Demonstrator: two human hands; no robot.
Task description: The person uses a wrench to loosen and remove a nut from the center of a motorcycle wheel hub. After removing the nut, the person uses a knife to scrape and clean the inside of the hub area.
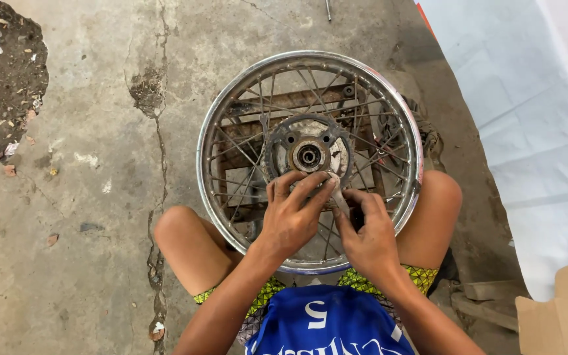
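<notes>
A spoked motorcycle wheel rim (pixel 213 125) lies flat on a rusty stand between my knees. At its centre sits a worn sprocket (pixel 277 141) around the hub (pixel 308 156). My left hand (pixel 290 217) rests on the sprocket's near edge, fingers pressing on a metal wrench (pixel 338 194). My right hand (pixel 366 233) grips the handle of that wrench just below the hub. The wrench's head sits at the sprocket's lower right, partly hidden by my fingers.
Cracked concrete floor (pixel 100 217) spreads to the left, with a patch of dirt and litter (pixel 1 72) at the upper left. A white sheet (pixel 527 131) covers the right side. A cardboard piece (pixel 560 315) lies at the lower right.
</notes>
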